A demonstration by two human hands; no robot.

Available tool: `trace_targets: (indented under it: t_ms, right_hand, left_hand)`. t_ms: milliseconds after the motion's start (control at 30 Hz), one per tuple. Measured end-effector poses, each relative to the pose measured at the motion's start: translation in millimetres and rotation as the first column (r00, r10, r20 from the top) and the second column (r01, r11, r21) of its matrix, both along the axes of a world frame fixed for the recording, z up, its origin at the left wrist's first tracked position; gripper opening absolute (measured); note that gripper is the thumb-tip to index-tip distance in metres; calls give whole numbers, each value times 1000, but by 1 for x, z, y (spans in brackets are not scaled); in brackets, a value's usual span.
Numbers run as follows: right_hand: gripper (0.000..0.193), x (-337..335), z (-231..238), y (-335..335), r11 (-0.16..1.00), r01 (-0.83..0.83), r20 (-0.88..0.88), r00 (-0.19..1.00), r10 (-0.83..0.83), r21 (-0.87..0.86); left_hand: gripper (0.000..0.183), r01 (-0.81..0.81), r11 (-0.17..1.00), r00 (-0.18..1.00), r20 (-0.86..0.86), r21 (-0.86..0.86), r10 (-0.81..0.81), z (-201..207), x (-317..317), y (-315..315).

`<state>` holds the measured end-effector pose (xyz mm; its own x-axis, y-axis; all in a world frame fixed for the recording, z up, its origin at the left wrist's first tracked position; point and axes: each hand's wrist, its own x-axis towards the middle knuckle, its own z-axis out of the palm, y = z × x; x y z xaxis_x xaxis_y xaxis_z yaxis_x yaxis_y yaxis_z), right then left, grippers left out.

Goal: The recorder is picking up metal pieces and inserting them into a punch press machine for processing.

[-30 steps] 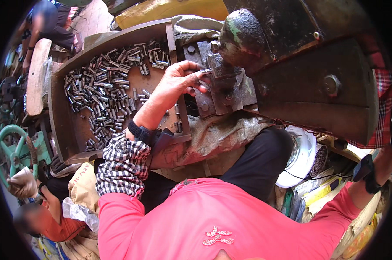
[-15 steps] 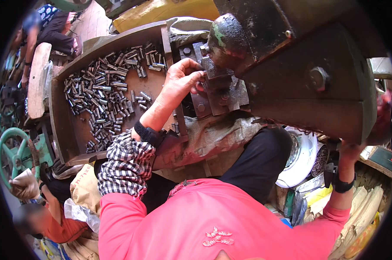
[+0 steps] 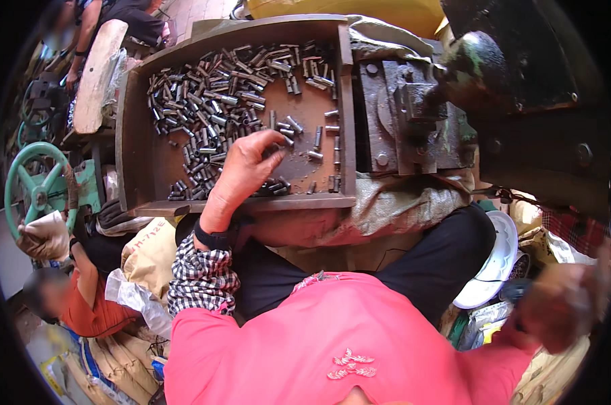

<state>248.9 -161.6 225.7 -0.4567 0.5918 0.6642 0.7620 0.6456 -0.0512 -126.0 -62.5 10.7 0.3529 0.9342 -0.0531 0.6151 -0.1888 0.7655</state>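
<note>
Near centre, the left hand (image 3: 248,160) curls over short silvery metal tubes (image 3: 225,99); stray ones should pinch easiest. The right hand (image 3: 555,307) blurs, lower right. I can't tell either grip.

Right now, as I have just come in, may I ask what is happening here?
The person in pink has the left hand over a brown tray of short metal tubes, fingertips close to some loose ones; whether it grips one is unclear. The right hand, out at the far right, is too blurred to read. Neither hand is at the metal block beside the tray.
</note>
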Motion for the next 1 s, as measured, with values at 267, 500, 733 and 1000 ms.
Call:
trace_targets:
  t_ms: [267, 500, 733, 1000]
  right_hand:
    - [14, -153, -200, 110, 915, -155, 354, 888, 295, -373]
    - [14, -176, -218, 127, 861, -145, 517, 747, 419, -488]
    - [14, -164, -226, 130, 821, -235, 217, 893, 393, -519]
    - [31, -156, -212, 95, 303, -565, -641, 677, -362, -768]
  left_hand:
    - [25, 335, 875, 824, -559, 350, -92, -13, 2, 3]
    - [12, 369, 873, 777, -621, 319, -101, -16, 8, 4]
    - [13, 212, 921, 821, -571, 327, 14, -22, 10, 2]
    - [10, -16, 789, 767, 499, -614, 403, -11, 8, 1]
